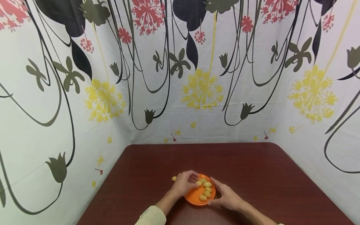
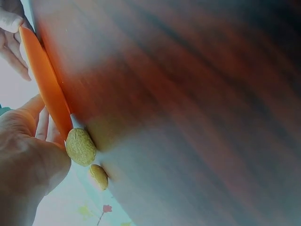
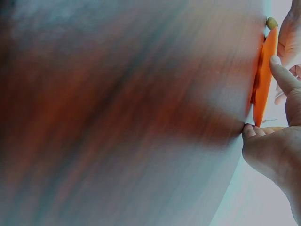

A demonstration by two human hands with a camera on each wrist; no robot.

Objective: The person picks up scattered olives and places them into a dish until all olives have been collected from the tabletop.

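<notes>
An orange plate (image 1: 194, 197) lies on the table with several small yellow, bumpy ovals (image 1: 207, 184) on it, mostly along its right side. My right hand (image 1: 228, 197) holds the plate at its right, thumb at the near rim and fingers at the far rim. Over the plate's left side is my left hand (image 1: 184, 183), its fingers loosely bent and apart from the thumb. The thumb tip is right beside one of the ovals (image 1: 198, 183). Just outside the plate, in the left wrist view, a larger-looking oval (image 2: 81, 147) and another oval (image 2: 99, 177) lie on the table.
The dark red-brown table (image 1: 157, 156) extends around the plate. Behind it and at both sides hangs a white cloth (image 1: 174, 90) printed with flowers. One loose oval (image 1: 174, 178) shows left of my left hand.
</notes>
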